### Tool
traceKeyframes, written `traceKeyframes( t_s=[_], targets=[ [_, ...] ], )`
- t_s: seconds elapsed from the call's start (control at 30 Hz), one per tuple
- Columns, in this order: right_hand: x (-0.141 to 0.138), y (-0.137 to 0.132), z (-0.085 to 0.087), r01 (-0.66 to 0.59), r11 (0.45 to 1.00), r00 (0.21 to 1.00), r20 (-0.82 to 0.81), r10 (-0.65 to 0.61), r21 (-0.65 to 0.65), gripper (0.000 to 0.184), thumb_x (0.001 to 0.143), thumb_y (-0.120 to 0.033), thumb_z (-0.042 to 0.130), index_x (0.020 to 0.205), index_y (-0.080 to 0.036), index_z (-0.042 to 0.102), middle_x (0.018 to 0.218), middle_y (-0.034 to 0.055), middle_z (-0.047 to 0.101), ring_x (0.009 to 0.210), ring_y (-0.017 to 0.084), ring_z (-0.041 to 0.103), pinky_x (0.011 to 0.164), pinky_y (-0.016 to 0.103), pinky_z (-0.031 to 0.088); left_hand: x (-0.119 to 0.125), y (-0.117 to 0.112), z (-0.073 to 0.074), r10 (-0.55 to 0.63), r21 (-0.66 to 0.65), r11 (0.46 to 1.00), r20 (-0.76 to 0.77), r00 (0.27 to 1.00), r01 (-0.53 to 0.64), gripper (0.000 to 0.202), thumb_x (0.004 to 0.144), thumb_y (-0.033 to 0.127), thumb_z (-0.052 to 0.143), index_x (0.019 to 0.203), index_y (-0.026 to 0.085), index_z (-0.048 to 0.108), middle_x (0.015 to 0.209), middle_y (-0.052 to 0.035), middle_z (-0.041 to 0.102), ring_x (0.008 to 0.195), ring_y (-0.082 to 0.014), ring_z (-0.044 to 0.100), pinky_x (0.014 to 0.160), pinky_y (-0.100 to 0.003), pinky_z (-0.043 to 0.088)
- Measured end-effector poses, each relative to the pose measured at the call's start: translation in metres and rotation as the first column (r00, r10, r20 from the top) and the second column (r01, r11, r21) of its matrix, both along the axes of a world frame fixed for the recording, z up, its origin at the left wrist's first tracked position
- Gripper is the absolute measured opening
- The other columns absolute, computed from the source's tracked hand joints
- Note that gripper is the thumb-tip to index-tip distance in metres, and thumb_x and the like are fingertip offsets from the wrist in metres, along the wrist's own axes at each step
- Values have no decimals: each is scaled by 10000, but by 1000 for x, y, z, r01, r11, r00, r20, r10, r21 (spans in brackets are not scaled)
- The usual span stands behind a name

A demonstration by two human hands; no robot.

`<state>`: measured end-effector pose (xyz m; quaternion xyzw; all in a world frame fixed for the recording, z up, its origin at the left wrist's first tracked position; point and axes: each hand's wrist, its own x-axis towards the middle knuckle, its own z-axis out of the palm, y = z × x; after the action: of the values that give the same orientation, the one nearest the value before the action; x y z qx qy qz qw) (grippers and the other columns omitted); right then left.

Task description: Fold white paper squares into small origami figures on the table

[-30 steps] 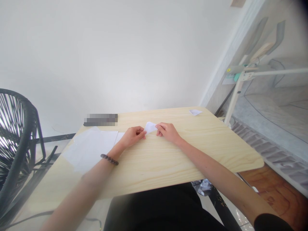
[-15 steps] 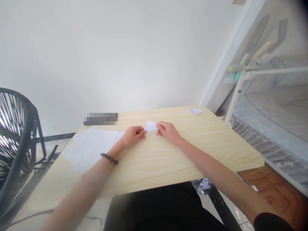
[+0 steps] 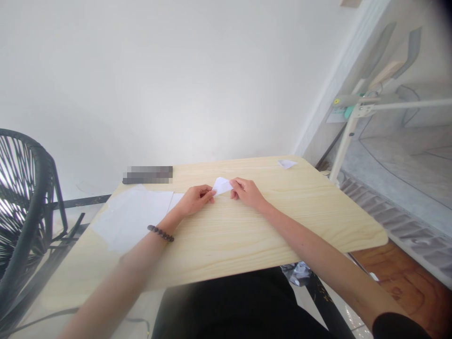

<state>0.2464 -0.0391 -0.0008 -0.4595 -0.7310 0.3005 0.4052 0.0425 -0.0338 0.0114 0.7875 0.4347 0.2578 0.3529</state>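
A small folded piece of white paper (image 3: 222, 186) is held up just over the wooden table, between my two hands. My left hand (image 3: 196, 199) pinches its left end between thumb and fingers; a dark beaded bracelet circles that wrist. At the right end, my right hand (image 3: 245, 192) grips the paper with thumb and curled fingers. Another folded white paper (image 3: 287, 164), pointed in shape, lies near the table's far right corner. Loose white sheets (image 3: 136, 219) are spread at the left, partly behind my left forearm.
The pale wooden table (image 3: 226, 249) stands against a white wall. A dark object (image 3: 148, 175), blurred out, sits at its back left edge. On the left is a black woven chair (image 3: 31, 202); on the right stands a white metal frame (image 3: 348, 136).
The folded paper and the fingers on it have shifted very slightly. Both hands keep hold of it, and the things around them stay put.
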Motion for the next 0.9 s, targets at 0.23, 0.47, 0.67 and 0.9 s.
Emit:
traceKeyframes(
  t_s=[0.23,0.47,0.67,0.9],
  targets=[
    [0,0,0,-23,1000,998,55,21,21,324,841,-377,332,732,-156,542,583,4,610,497,80,540,540,188,424,0,1,0,-33,-58,998,9,999,33,358,743,455,434,804,132,577,656,-35,603,442,-78,352,406,-205,243],
    [0,0,0,-14,1000,1000,22,14,15,344,846,-393,315,707,-159,525,598,5,612,492,78,537,542,188,426,0,0,-1,-31,-73,997,30,999,33,371,742,469,438,800,135,588,649,-25,603,435,-74,344,406,-204,232],
    [0,0,0,7,1000,999,-35,-6,24,376,851,-428,286,698,-164,506,591,4,603,491,81,535,535,189,425,0,-2,2,-41,-14,999,-5,999,41,419,770,483,391,711,140,625,576,-10,551,437,-75,335,421,-209,238],
    [0,0,0,-11,999,1000,19,10,46,342,848,-403,315,723,-166,528,549,-11,590,478,81,531,533,187,414,-1,0,0,-49,-39,998,-17,999,48,412,767,481,412,715,129,620,579,-19,572,413,-67,301,407,-205,225]
  ],
)
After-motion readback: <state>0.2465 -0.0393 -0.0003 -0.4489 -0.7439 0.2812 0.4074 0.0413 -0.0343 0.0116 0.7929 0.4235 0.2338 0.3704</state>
